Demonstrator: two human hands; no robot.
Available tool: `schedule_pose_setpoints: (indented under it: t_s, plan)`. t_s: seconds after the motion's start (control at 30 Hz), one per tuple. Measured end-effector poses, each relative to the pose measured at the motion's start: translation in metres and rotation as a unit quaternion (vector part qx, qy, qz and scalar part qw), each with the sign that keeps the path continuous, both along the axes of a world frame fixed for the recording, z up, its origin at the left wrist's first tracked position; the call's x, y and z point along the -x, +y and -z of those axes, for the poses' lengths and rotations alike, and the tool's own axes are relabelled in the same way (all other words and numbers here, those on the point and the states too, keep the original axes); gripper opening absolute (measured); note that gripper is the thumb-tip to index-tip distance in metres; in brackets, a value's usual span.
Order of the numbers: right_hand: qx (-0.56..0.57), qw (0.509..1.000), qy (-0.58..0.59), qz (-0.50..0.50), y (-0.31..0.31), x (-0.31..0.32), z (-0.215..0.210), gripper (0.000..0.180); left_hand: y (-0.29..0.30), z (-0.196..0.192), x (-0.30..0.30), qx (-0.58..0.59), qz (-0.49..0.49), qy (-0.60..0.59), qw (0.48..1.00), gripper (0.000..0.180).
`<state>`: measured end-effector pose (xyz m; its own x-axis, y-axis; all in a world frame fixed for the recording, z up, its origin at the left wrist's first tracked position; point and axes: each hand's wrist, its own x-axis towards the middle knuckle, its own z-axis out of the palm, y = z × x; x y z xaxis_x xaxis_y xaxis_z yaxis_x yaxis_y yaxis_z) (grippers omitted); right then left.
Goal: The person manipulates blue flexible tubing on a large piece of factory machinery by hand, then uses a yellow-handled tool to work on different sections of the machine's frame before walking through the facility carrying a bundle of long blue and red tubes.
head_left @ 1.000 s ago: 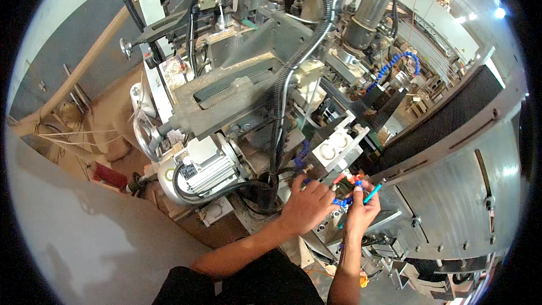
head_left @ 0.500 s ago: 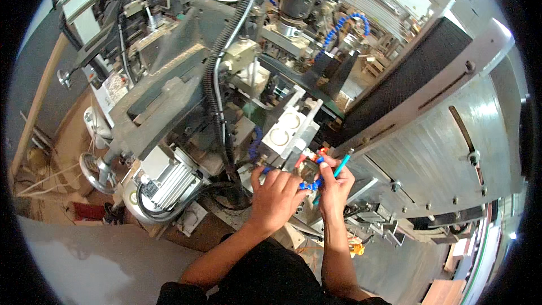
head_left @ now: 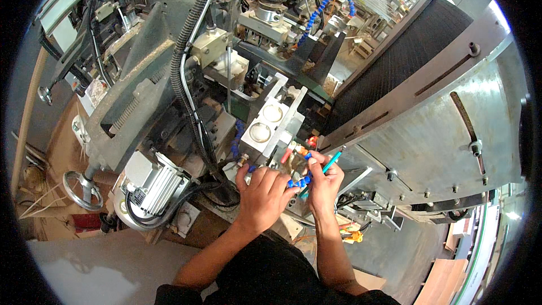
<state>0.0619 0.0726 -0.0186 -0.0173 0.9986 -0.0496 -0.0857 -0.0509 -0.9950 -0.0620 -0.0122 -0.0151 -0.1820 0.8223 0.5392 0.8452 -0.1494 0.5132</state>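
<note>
A blue segmented coolant hose runs between my two hands, low in front of the machine. My left hand is closed over it, thumb against the segments; part of the hose is hidden under the fingers. My right hand pinches the hose's far part, close to an orange fitting. A slim teal pencil is also tucked in that hand, pointing up and right. Just beyond the hands is a red valve lever. Past it sits a pale metal block with two round recesses.
A grey motor and a handwheel are at the left. Black corrugated conduit hangs left of the block. A large slotted metal guard fills the right side. Another blue hose arches at the back.
The view has shifted, so the machine and both hands appear further left. Both hands keep their hold on the hose, and the pencil stays in my right hand.
</note>
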Motion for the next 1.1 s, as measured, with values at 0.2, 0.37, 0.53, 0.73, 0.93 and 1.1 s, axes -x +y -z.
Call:
schedule_pose_setpoints:
  t_s: [0.2,0.37,0.53,0.73,0.93,1.1]
  plan:
    - [-0.008,1.000,-0.028,-0.007,0.007,-0.007,-0.003,0.017,0.004,0.005,-0.001,-0.002,-0.001,-0.001,1.000,0.034]
    - [0.005,0.998,0.057,-0.029,0.007,0.001,-0.010,0.016,0.004,0.010,-0.001,-0.029,-0.007,-0.006,1.000,0.032]
    - [0.025,0.997,0.052,-0.051,0.008,-0.005,-0.013,0.015,0.004,0.008,-0.006,-0.019,-0.019,-0.004,1.000,0.031]
    - [0.041,0.998,0.030,-0.023,0.000,0.008,-0.014,0.020,0.006,0.008,-0.003,-0.011,-0.016,0.016,1.000,0.030]
    - [0.061,0.998,0.020,-0.019,-0.014,0.011,-0.007,0.027,0.007,0.008,-0.002,-0.001,-0.019,0.023,1.000,0.032]
    - [0.064,0.997,-0.010,0.043,-0.016,0.018,-0.009,0.034,0.006,0.008,-0.001,0.004,-0.010,0.031,0.999,0.031]
